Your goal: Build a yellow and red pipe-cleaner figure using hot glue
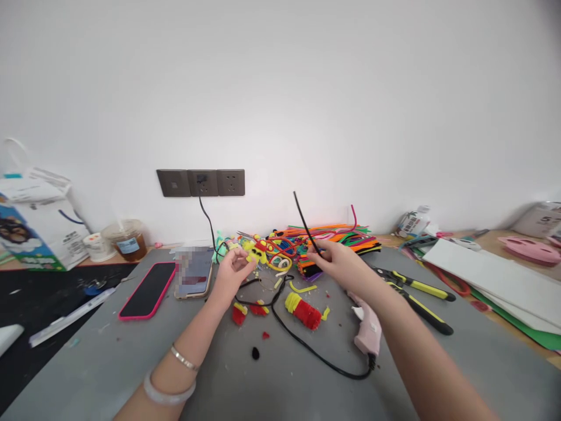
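Observation:
Between the thumb and fingers of my left hand (233,270) is a yellow fuzzy pipe-cleaner figure (256,254) with dark spots on it. To the right, my right hand (336,262) pinches a black pipe cleaner (302,215), whose free end sticks up toward the wall. Bundled pipe cleaners (350,234) of many colours lie behind that hand. In front of both hands rest a red and yellow fuzzy body (304,311), two small red and yellow pieces, one of them a red piece (239,314), and a black oval (255,353).
A pink corded tool (368,333) and yellow-black pliers (416,298) lie by my right forearm. Its black cord (302,342) loops across the grey mat. On the left are a pink-cased phone (149,290), another phone (194,272) and a drink cup (130,242). White boards (491,286) lie right.

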